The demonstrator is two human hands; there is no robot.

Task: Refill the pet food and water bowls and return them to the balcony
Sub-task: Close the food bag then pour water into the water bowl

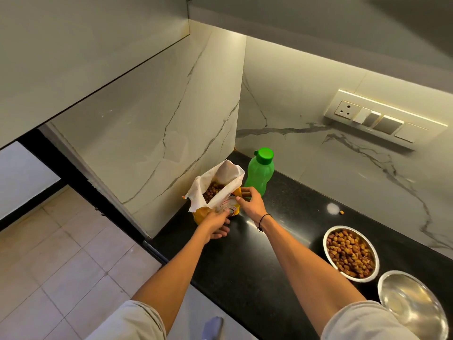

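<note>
An open yellow and white pet food bag [219,190] stands in the far corner of the black counter [245,266], brown kibble showing inside. My left hand [217,224] grips the bag's lower front. My right hand [250,201] pinches its right top edge. A green water bottle [260,171] with its cap on stands just behind the bag. To the right, a steel bowl [350,253] is full of kibble. Nearer to me sits an empty steel bowl [414,305].
One loose kibble piece [341,212] lies on the counter by the marble backsplash. A switch and socket panel [384,119] is on the right wall. A wall cabinet [85,45] hangs above left. Tiled floor [61,266] lies left of the counter edge.
</note>
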